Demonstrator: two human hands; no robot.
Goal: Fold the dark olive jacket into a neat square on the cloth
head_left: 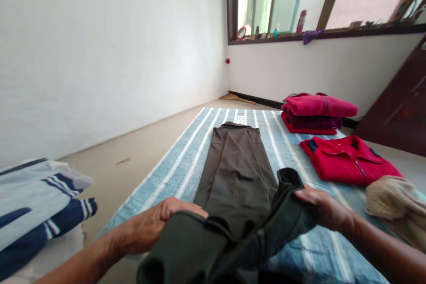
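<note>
A dark olive collared jacket [239,173] lies lengthwise on the striped sheet, its collar at the far end and its sides turned in to a narrow strip. The near end is lifted and bunched towards me. My left hand [163,219] is closed on the left part of this raised end, with the fingers partly hidden by the cloth. On the other side, my right hand [324,206] pinches the fabric near a rolled, upright fold. The cloth sags between both hands, and its lowest part runs out of view at the bottom.
The blue-and-white striped sheet [176,173] spreads beneath the jacket. To the right are a red folded top [349,157], a stack of folded pink and red clothes [317,111] and a beige knit item [392,199]. White-and-navy clothes [43,204] are piled at left. A white wall [109,53] rises beyond.
</note>
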